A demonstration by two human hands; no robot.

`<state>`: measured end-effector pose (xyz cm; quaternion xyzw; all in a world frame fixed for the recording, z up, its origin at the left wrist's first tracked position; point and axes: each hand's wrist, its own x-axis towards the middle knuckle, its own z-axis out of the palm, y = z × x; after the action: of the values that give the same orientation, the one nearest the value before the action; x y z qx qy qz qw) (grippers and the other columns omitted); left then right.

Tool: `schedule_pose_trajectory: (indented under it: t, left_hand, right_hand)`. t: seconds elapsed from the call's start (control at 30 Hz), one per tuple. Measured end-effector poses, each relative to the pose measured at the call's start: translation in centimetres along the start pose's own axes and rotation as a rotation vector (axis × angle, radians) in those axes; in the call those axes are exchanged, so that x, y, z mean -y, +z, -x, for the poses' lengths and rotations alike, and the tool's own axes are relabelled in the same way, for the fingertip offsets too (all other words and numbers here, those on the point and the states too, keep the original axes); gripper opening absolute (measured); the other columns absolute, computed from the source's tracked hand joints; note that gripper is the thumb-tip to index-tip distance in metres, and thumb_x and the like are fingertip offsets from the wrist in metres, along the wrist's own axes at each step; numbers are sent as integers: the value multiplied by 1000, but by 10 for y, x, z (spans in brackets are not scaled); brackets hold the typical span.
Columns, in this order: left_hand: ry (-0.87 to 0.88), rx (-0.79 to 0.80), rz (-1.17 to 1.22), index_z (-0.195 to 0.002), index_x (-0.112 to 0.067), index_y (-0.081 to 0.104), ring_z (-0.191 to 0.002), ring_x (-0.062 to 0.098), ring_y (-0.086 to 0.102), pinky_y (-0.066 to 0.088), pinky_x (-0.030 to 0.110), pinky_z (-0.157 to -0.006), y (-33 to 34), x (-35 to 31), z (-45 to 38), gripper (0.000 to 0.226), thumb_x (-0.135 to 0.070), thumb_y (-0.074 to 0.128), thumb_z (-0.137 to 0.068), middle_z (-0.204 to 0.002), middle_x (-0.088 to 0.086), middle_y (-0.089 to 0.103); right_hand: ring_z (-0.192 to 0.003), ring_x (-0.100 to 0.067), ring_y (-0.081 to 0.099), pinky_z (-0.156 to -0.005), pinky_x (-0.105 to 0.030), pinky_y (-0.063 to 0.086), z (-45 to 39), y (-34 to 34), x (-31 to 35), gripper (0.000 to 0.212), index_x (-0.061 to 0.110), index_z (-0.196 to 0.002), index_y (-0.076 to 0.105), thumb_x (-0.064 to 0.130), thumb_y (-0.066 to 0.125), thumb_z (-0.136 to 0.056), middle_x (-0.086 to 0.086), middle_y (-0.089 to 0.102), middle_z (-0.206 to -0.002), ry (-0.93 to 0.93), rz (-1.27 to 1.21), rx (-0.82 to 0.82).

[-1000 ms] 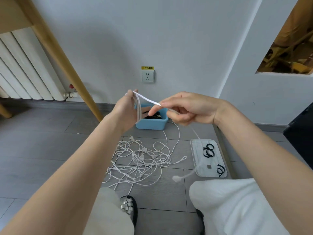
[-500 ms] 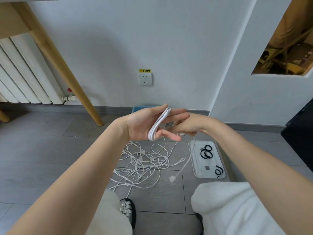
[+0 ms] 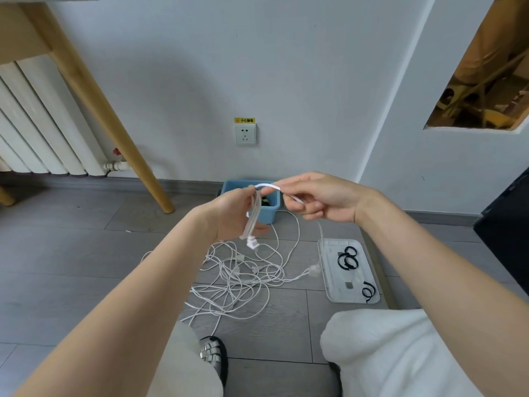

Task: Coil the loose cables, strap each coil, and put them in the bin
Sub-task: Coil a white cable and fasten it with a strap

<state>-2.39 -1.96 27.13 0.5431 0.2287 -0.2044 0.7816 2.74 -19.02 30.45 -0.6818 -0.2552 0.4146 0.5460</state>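
Mid-coiling: left hand (image 3: 233,213) gripped the thin white cable's coil (image 3: 253,213), right hand (image 3: 317,197) pinched its free run; next likely another wrap, then strap.

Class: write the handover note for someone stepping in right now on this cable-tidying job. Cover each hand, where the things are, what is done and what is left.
Left hand: grips a part-wound white coil.
Right hand: pinches the same cable, feeding the next loop.
Loose cables: tangled on the floor.
Black straps: in the clear tray, to the right of the tangle.
Blue bin: by the wall, something dark inside.
Left: finish this coil, strap it, bin it, then the tangle.
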Motion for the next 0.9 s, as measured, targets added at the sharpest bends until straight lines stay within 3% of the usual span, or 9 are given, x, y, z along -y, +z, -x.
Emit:
schedule_pose_trajectory:
  t: [0.1, 0.2, 0.3, 0.37, 0.5, 0.57, 0.67, 0.8, 0.9]
  left_hand:
    - [132, -86, 199, -131, -15, 43, -124, 46, 45, 41, 46, -91, -6, -7, -2, 39, -35, 23, -103, -147, 9, 35]
    - [282, -60, 447, -130, -14, 42, -117, 42, 53, 51, 39, -66, -7, -15, 4, 38, -33, 23, -104, -139, 8, 42]
    - [376, 62, 491, -135, -14, 39, -72, 23, 69, 45, 18, -41, 1, -23, 8, 42, -35, 20, -104, -118, 10, 59]
    - [356, 187, 487, -126, -13, 44, -40, 8, 51, 27, 12, -30, 8, -28, 11, 39, -35, 21, -103, -82, 7, 63]
    - [190, 539, 155, -114, -9, 60, -30, 0, 25, 11, 12, -31, 13, -27, 19, 43, -32, 30, -95, -58, -4, 48]
    - [68, 628, -83, -112, -10, 66, -32, -2, 22, 9, 13, -34, 12, -18, 22, 46, -35, 33, -91, -59, -4, 48]
    - [-78, 544, -316, -118, -14, 58, -32, -2, 30, 12, 11, -33, 9, -9, 26, 45, -40, 29, -94, -64, -2, 53]
    - [-154, 309, -530, -130, -12, 50, -40, 9, 52, 26, 11, -29, 0, -5, 26, 49, -41, 21, -102, -87, 5, 67]
    - [-179, 120, -612, -137, -14, 42, -65, 26, 70, 44, 17, -33, -2, 2, 21, 47, -40, 22, -103, -126, 8, 59]
  right_hand:
    - [-33, 0, 18, -37, -14, 16, 3, 2, 2, 31, 13, -121, 58, 17, 36, -99, 3, 40, -51, -6, 29, 101]
    - [-32, -1, 17, -37, -16, 15, 4, 7, 4, 28, 13, -106, 65, 23, 40, -97, 2, 40, -50, 19, 120, 201]
    - [-31, -2, 19, -37, -17, 16, 1, 13, 1, 31, 10, -84, 64, 27, 41, -97, 2, 42, -46, 98, 217, 260]
    - [-30, -2, 20, -37, -16, 17, -1, 15, -2, 37, 9, -73, 60, 32, 43, -96, 4, 42, -41, 189, 299, 278]
    - [-35, -9, 18, -42, -21, 19, -7, 19, -9, 47, 16, -52, 46, 45, 56, -88, 5, 31, -37, 319, 517, 129]
    - [-40, -11, 23, -47, -24, 22, -8, 16, -11, 42, 19, -54, 46, 41, 63, -85, 2, 33, -42, 257, 620, -43]
    - [-41, -11, 30, -45, -22, 26, -6, 0, -10, 42, 14, -57, 47, 42, 62, -85, -2, 38, -46, 204, 750, -247]
    - [-35, -7, 19, -39, -18, 16, -3, -17, -8, 39, 14, -55, 46, 30, 63, -87, 8, 27, -38, 99, 226, -426]
    - [-34, -3, 22, -38, -15, 18, -1, -13, -4, 28, 3, -72, 59, 17, 50, -95, 7, 34, -42, 81, 32, -264]
